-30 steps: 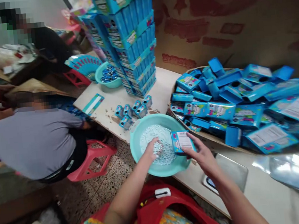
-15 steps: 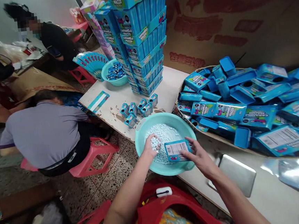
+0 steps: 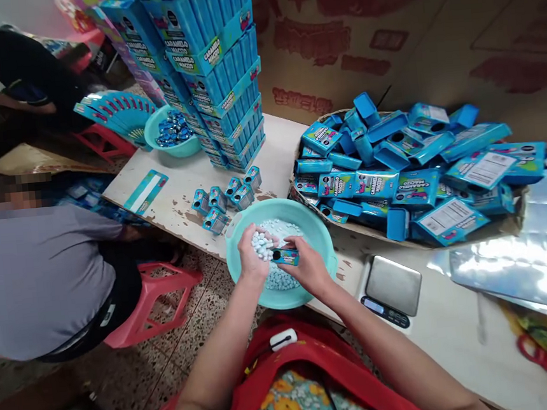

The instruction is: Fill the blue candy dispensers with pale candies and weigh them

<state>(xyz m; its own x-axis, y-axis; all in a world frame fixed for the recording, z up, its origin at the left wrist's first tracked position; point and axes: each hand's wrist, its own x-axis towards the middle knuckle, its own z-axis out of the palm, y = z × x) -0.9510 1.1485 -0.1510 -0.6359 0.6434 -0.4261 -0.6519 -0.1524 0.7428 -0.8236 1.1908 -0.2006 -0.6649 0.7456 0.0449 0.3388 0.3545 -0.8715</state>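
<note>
My left hand (image 3: 250, 258) is cupped around a heap of small pale round candies (image 3: 262, 245), above a turquoise plastic basin (image 3: 322, 227). In my right hand (image 3: 312, 270) is a small blue candy box (image 3: 289, 256), gripped between thumb and fingers. The box lies on its side, its end with a dark round hole turned toward the candies in my left palm. More loose pale candies (image 3: 282, 279) cover the basin's bottom below both hands. Several small filled-looking blue boxes (image 3: 217, 200) stand on the table just behind the basin.
A carton of blue boxes (image 3: 377, 184) stands at right, near a digital scale (image 3: 394, 287). Behind rises a tall stack of display boxes (image 3: 224, 75), beside a bowl of wrapped sweets (image 3: 177, 148). A person in grey (image 3: 45, 276) sits at left by a red stool (image 3: 166, 297).
My right hand has moved left and turned the box from label-up to hole-end toward my left hand. The hands are now close together. The whole view has shifted, bringing the scale's panel into sight.
</note>
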